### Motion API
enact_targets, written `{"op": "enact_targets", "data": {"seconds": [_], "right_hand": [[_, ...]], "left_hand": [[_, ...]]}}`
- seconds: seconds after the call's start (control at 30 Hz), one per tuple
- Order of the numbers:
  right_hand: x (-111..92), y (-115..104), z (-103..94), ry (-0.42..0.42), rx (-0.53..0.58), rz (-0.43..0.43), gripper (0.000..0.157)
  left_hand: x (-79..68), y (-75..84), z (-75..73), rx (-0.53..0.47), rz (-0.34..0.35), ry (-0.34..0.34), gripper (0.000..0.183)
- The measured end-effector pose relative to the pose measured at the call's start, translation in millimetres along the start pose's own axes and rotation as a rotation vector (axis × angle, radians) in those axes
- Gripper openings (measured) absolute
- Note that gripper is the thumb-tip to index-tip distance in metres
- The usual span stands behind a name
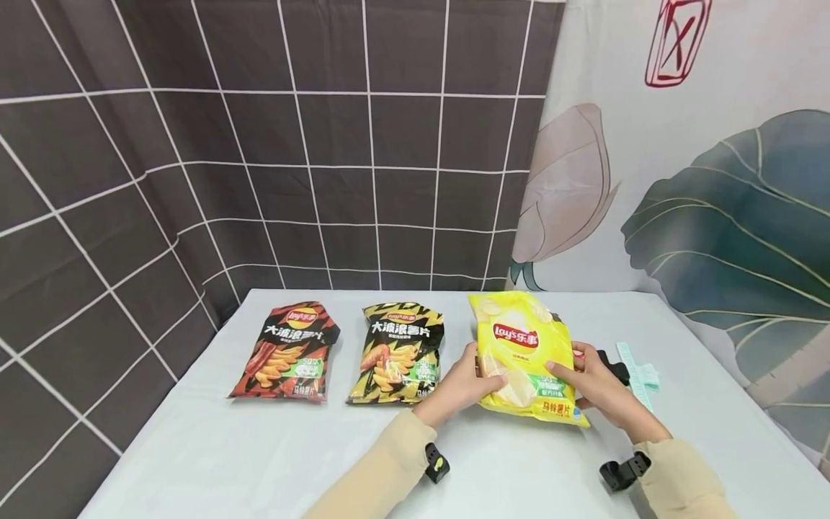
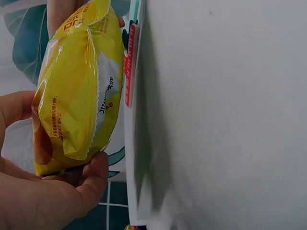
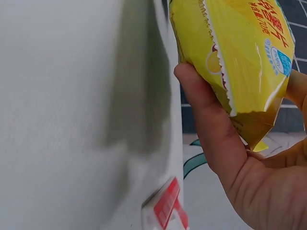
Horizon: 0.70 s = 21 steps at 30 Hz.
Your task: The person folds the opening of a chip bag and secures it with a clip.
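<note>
A yellow Lay's potato chip bag (image 1: 519,357) is held up, front facing me, just above the right part of the table. My left hand (image 1: 462,388) grips its left edge, thumb on the front. On the opposite edge, my right hand (image 1: 599,386) holds it the same way. Both wrist views show the bag's crimped bottom seam (image 2: 96,105) and fingers underneath, with a gap between bag and tabletop. A black-and-yellow chip bag (image 1: 397,353) lies left of my left hand. Farther left is a red-and-black chip bag (image 1: 288,353).
A mint-green strip (image 1: 635,371) and a black item (image 1: 614,366) lie beyond my right hand, partly hidden. A red-and-white item (image 3: 165,206) appears near the table surface. The white table (image 1: 259,461) backs onto a dark grid-patterned cloth (image 1: 331,194) and a leaf-printed curtain (image 1: 726,216).
</note>
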State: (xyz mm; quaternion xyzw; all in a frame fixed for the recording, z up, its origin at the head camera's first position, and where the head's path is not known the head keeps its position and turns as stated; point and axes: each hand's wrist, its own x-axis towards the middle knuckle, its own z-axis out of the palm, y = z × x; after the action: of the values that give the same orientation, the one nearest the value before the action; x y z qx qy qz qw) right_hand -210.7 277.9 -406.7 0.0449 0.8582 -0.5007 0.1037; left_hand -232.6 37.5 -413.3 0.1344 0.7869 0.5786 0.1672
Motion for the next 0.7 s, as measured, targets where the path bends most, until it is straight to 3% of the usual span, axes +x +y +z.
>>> {"op": "enact_targets", "data": {"seconds": [0.3, 0.7], "right_hand": [[-8, -10, 8.6, 0.006, 0.012, -0.027, 0.092], [-13, -31, 26.4, 0.012, 0.064, -0.063, 0.091]], "left_hand": [[-20.8, 5.5, -12.5, 0.093, 0.073, 0.012, 0.074], [-39.5, 5.2, -38.9, 0.041, 0.107, 0.006, 0.079]]}}
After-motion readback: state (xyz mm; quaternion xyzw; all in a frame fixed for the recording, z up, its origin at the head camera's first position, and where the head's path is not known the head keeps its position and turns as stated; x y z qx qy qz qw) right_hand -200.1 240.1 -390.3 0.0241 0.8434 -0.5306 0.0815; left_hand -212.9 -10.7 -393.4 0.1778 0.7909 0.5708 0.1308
